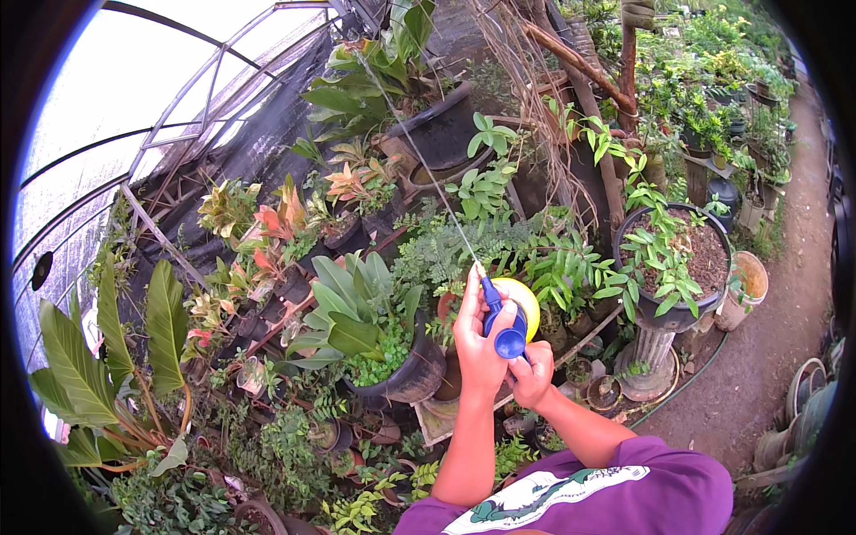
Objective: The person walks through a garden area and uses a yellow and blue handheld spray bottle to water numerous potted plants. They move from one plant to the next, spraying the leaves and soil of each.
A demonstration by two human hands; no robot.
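A yellow pump spray bottle with a blue head is held out in front of my body. My left hand wraps the head, its fingers along the nozzle side and its thumb near the round blue pump knob. On the near side, my right hand grips the sprayer, its fingers curled; the part it holds is mostly hidden. From the nozzle tip a thin straight water jet runs up and left towards a large leafy plant in a black pot.
A broad-leaved plant in a dark pot stands left of my hands. To the right, another black pot sits on a fluted pedestal. Hanging dry roots are ahead. A green hose lies along the dirt path.
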